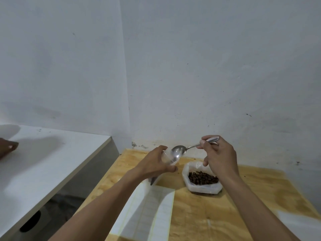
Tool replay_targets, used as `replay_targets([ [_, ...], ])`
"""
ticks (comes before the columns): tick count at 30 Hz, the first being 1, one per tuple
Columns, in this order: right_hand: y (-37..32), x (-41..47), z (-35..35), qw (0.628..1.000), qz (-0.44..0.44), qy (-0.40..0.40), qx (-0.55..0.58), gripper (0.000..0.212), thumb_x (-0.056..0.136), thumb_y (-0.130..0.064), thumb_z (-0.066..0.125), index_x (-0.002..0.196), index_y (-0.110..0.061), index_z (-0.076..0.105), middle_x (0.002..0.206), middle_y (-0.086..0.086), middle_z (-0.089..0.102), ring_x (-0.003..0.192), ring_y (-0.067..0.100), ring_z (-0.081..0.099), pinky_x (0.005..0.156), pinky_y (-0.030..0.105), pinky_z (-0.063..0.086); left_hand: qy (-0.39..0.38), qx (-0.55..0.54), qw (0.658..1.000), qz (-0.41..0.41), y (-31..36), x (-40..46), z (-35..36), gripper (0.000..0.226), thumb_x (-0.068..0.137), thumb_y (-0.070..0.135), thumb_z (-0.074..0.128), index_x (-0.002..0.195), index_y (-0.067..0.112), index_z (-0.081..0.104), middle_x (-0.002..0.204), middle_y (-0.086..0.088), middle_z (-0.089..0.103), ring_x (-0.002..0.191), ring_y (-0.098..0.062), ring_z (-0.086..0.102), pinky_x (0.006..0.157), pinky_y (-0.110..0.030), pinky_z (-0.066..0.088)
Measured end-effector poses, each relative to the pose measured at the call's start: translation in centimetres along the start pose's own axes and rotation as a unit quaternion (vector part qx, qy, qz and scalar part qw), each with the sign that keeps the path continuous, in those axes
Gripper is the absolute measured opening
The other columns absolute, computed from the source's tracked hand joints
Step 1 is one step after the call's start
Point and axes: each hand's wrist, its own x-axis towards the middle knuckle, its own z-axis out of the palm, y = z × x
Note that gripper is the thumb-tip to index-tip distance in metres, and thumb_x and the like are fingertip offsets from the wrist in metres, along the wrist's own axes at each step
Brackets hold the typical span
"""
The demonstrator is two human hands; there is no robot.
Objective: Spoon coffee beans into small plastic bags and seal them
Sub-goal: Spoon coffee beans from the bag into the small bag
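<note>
My left hand (156,164) grips a small clear plastic bag (168,158), held up with its mouth open towards the right. My right hand (218,155) pinches the handle of a metal spoon (180,151), whose bowl is tipped into the bag's mouth. Just below my right hand, on the wooden table (217,214), sits a white plastic bag (201,186) rolled open, with dark coffee beans (203,178) inside. I cannot see whether beans lie in the small bag.
A stack of small clear bags (147,211) lies flat on the table under my left forearm. A white counter (43,162) stands to the left, with another person's hand (7,147) at its far edge. White walls close off the back.
</note>
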Motion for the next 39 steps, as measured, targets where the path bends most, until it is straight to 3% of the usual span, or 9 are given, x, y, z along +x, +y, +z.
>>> replay_targets([
  [10,-0.2,0.5,-3.7,0.995,-0.074,0.062,-0.016,0.008,0.098,-0.024,0.066,0.091,-0.029,0.068,0.082,-0.017,0.076,0.037,0.016,0.06,0.048,0.012,0.047,0.027,-0.024,0.999,0.002,0.2,0.6,0.1,0.092,0.068,0.057,0.085,0.143,0.021,0.046,0.126,0.007,0.063,0.105,-0.011,0.061,0.075,-0.017,0.046],
  [14,1.4,-0.8,-5.3,0.982,-0.142,0.018,-0.125,0.012,0.096,-0.022,0.07,0.09,-0.033,0.068,0.082,-0.017,0.073,0.043,0.014,0.06,0.054,0.031,0.055,0.055,-0.089,0.994,-0.031,1.1,0.9,0.0,0.09,0.065,0.068,0.08,0.136,0.023,0.05,0.128,0.006,0.063,0.109,-0.011,0.061,0.088,-0.031,0.052],
  [22,5.1,-4.7,-6.3,0.842,-0.349,-0.168,-0.376,0.04,0.068,-0.008,0.092,0.095,-0.035,0.079,0.095,-0.019,0.075,0.064,0.006,0.07,0.045,0.014,0.039,0.095,-0.27,0.954,-0.093,4.3,1.1,0.2,0.086,0.063,0.068,0.085,0.127,0.023,0.048,0.108,0.013,0.061,0.095,-0.001,0.059,0.067,-0.023,0.043],
  [24,5.4,-4.6,-6.7,0.82,-0.322,-0.235,-0.411,0.047,0.066,-0.009,0.084,0.101,-0.04,0.077,0.103,-0.022,0.072,0.075,0.004,0.07,0.052,0.007,0.03,0.1,-0.28,0.95,-0.091,5.1,1.1,0.1,0.09,0.061,0.07,0.084,0.128,0.025,0.046,0.109,0.014,0.059,0.095,0.0,0.058,0.067,-0.023,0.043],
  [26,5.2,-4.1,-7.0,0.798,-0.291,-0.297,-0.436,0.062,0.067,-0.011,0.064,0.12,-0.044,0.07,0.125,-0.022,0.063,0.108,0.004,0.063,0.072,0.016,0.041,0.107,-0.284,0.949,-0.088,5.8,1.0,0.0,0.091,0.06,0.072,0.084,0.127,0.025,0.045,0.109,0.013,0.059,0.095,-0.002,0.058,0.067,-0.024,0.044],
  [29,3.6,-3.7,-6.5,0.86,-0.197,-0.319,-0.346,0.072,0.068,-0.024,0.054,0.137,-0.044,0.054,0.142,-0.028,0.044,0.132,-0.002,0.04,0.103,0.024,0.038,0.104,-0.288,0.948,-0.085,7.2,0.8,-0.1,0.091,0.06,0.073,0.083,0.127,0.026,0.044,0.109,0.012,0.059,0.095,-0.003,0.059,0.067,-0.025,0.044],
  [32,1.1,-3.8,-3.8,0.949,-0.058,-0.255,-0.175,0.062,0.078,-0.052,0.062,0.138,-0.049,0.045,0.134,-0.032,0.052,0.122,-0.011,0.049,0.089,0.011,0.043,0.096,-0.291,0.949,-0.079,8.9,0.4,0.2,0.092,0.058,0.075,0.083,0.127,0.026,0.045,0.11,0.011,0.059,0.098,-0.006,0.06,0.073,-0.029,0.048],
  [34,0.0,-3.9,-1.8,0.957,0.038,-0.269,-0.099,0.064,0.074,-0.061,0.075,0.131,-0.047,0.047,0.121,-0.026,0.063,0.108,-0.007,0.062,0.074,0.012,0.052,0.089,-0.289,0.95,-0.077,10.0,0.2,0.3,0.092,0.057,0.075,0.083,0.126,0.026,0.045,0.114,0.009,0.06,0.1,-0.008,0.06,0.076,-0.03,0.049],
  [39,0.2,-3.3,0.3,0.969,0.085,-0.233,0.007,0.018,0.085,-0.009,0.077,0.101,-0.017,0.078,0.091,0.0,0.082,0.086,0.018,0.077,0.074,0.033,0.059,0.095,-0.293,0.948,-0.078,10.1,-0.7,-1.4,0.088,0.067,0.074,0.078,0.132,0.02,0.054,0.118,0.005,0.062,0.109,-0.013,0.06,0.082,-0.028,0.045],
])
